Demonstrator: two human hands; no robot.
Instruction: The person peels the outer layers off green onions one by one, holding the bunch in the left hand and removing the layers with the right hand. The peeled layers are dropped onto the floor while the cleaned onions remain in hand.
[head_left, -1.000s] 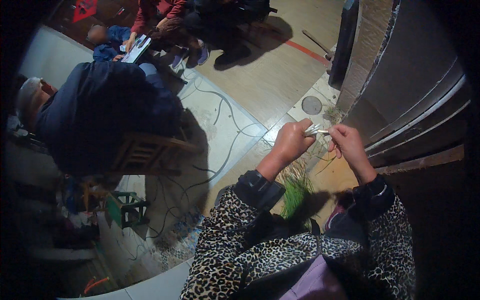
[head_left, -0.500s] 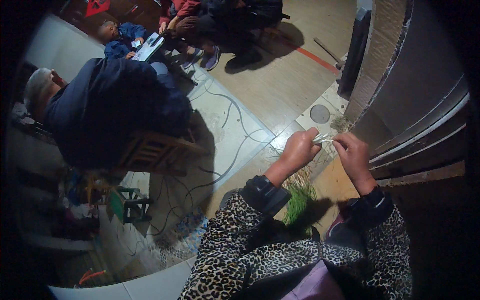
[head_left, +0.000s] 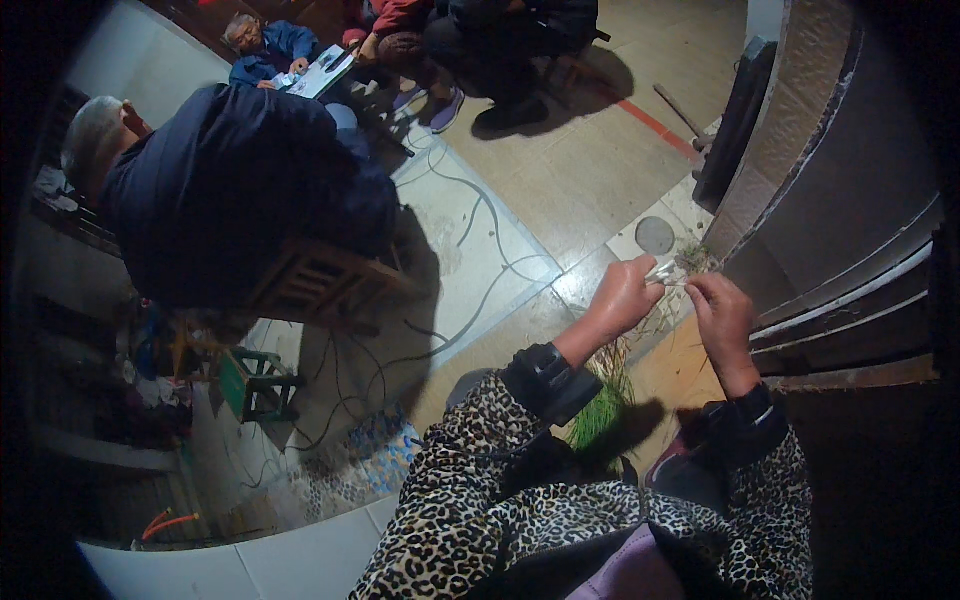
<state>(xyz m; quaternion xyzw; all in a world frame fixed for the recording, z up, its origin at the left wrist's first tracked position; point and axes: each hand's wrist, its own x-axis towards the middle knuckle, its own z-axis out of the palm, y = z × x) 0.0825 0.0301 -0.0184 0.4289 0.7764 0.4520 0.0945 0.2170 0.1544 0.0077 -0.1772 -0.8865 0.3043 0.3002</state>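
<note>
We pinch the thin pale green-onion stalk (head_left: 662, 272) between left hand (head_left: 622, 298) and right hand (head_left: 722, 312) fingers (both clenched on it), and should peel gently above the green bundle (head_left: 600, 410).

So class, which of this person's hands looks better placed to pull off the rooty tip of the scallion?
Probably the right hand: its fingers sit at the pale, rooty end of the scallion, while the left hand pinches the stalk and steadies it above the green bunch.

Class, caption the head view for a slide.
Both hands, left hand and right hand, pinch a pale green-onion stalk above a green bunch.
</note>
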